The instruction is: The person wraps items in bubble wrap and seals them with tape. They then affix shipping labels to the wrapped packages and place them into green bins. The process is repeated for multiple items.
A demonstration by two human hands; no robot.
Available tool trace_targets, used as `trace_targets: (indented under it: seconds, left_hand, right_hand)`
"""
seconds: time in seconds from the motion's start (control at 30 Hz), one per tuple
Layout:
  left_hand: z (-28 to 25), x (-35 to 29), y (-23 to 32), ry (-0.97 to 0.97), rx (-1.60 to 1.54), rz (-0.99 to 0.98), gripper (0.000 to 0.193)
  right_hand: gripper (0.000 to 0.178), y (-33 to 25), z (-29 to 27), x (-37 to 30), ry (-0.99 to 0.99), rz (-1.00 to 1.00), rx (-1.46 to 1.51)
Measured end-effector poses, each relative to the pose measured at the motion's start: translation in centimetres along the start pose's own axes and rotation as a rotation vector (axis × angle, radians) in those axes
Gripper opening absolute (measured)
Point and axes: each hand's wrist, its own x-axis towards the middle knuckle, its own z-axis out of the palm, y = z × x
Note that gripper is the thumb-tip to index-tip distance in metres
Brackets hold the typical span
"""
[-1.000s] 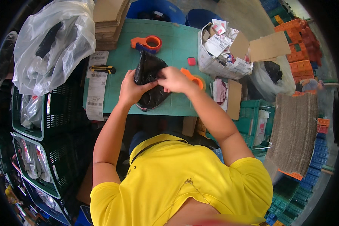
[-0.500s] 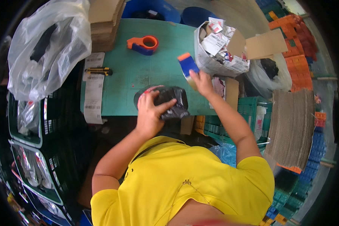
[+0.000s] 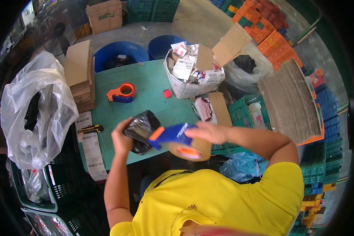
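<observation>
My left hand (image 3: 122, 135) is closed around the left side of a black plastic-wrapped package (image 3: 142, 122), held up over the near edge of the green table. From the right, my right hand (image 3: 209, 132) grips a blue and orange tape dispenser (image 3: 176, 134) loaded with a wide roll of tape. The dispenser's orange tip overlaps the package's right side in view; whether it touches cannot be told. Farther back on the table lies a second orange and blue tape dispenser (image 3: 122, 93). A small red object (image 3: 167, 93) rests to the right of it.
Printed labels (image 3: 93, 155) run down the table's left side, with a yellow-black utility knife (image 3: 91, 129) across them. Flattened cardboard (image 3: 78, 69) and a clear plastic bag (image 3: 39, 106) stand at left. A box of label scraps (image 3: 194, 84) occupies the back right; green crates (image 3: 240, 114) sit beside the table.
The tape dispenser has swung down and left to the package. My left hand has shifted to the package's left side. The whole view has tilted and now takes in more of the floor.
</observation>
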Motion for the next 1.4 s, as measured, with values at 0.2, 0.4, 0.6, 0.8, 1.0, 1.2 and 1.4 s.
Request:
trace_targets:
  seconds: [0.2,0.4,0.6,0.8,1.0,1.2,1.4]
  left_hand:
    - [-0.1,2.2,-3.7,-0.154,0.321,0.255,0.05]
    - [3.0,-1.6,2.7,0.289,-0.127,-0.028,0.053]
    - [1.1,-3.7,3.5,0.262,0.488,0.441,0.117]
    - [1.6,-6.5,0.9,-0.14,0.503,0.604,0.084]
    - [4.8,-13.0,-5.3,0.073,0.162,0.699,0.093]
    - [0.6,-2.6,-0.6,-0.195,0.067,0.218,0.081]
    - [0.2,2.7,-4.6,-0.184,-0.322,0.113,0.063]
  right_hand:
    - [0.067,7.9,6.7,6.8,0.034,-0.068,0.09]
    - [0.075,9.6,12.4,14.8,0.729,-0.027,0.123]
    - [0.063,5.0,4.9,14.9,0.628,0.022,0.367]
    - [0.046,-9.8,0.3,14.7,0.585,-0.765,0.635]
    - [0.046,-11.5,1.5,8.2,0.037,0.348,0.543]
    - [0.039,-3.6,2.4,0.6,0.241,0.108,0.706]
    - [0.047,5.3,12.9,-1.9,0.077,0.138,0.269]
